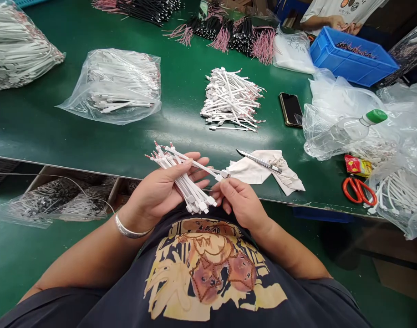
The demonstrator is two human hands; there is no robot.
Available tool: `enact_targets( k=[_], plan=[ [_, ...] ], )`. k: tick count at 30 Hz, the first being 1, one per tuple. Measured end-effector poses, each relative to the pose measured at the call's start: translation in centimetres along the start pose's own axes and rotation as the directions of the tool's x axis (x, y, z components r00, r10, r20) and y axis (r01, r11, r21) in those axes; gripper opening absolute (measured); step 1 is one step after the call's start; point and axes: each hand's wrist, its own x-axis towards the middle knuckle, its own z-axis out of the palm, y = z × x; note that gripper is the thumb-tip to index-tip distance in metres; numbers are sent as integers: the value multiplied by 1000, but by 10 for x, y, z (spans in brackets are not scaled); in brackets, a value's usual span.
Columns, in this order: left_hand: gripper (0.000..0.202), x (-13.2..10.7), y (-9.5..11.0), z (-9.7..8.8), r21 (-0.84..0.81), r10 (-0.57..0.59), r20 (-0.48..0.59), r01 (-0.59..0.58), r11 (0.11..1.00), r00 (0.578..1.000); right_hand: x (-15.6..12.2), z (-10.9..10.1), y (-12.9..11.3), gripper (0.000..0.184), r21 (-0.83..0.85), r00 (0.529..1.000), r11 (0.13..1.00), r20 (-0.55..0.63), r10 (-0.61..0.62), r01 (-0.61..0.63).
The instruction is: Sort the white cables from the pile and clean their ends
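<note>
The left hand (157, 191) is holding a bunch of white wires (190, 191) in front of the person's belly, by the edge of the green table (181, 123). Its fingers are curling around the bunch. The bunch is lying slanted, with red tips pointing up-left and white plugs pointing down-right. The right hand (241, 202) is pinching the plug end of a single wire (200, 165) with closed fingertips.

One held cable bundle (191, 189), one phone (291, 109)
</note>
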Motion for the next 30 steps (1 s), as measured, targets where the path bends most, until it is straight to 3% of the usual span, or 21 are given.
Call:
enact_targets(
  k=[3, 5, 9, 15, 21, 27, 30],
  plan=[
    [19, 1, 0, -1, -8, 19, 5, -19, 1000, 1000, -4, 2, 0, 33, -81, 978, 994, 187, 87, -73],
    [19, 3, -1, -2, -2, 35, -3, -35, 999, 999, -7, 2, 0, 32, -84, 966, 992, 233, 111, -94],
    [20, 5, -1, -3, 8, 66, -27, -65, 998, 997, -10, 1, -1, 31, -133, 976, 990, 202, 75, -48],
    [20, 2, -1, -5, -1, 47, -9, -47, 999, 999, -8, -2, -1, 32, -221, 998, 975, 67, 12, 3],
    [20, 1, 0, -7, -2, 54, 8, -54, 999, 998, -8, -3, 4, 24, -280, 997, 956, 32, -77, 83],
    [20, -1, 0, -6, 7, 74, 15, -74, 997, 997, -7, -4, 3, 29, -135, 994, 991, 107, 7, 8],
    [20, -3, 0, -4, 8, 67, 6, -67, 998, 998, -6, -3, 0, 25, -183, 997, 983, 77, 2, 13]
  ],
)
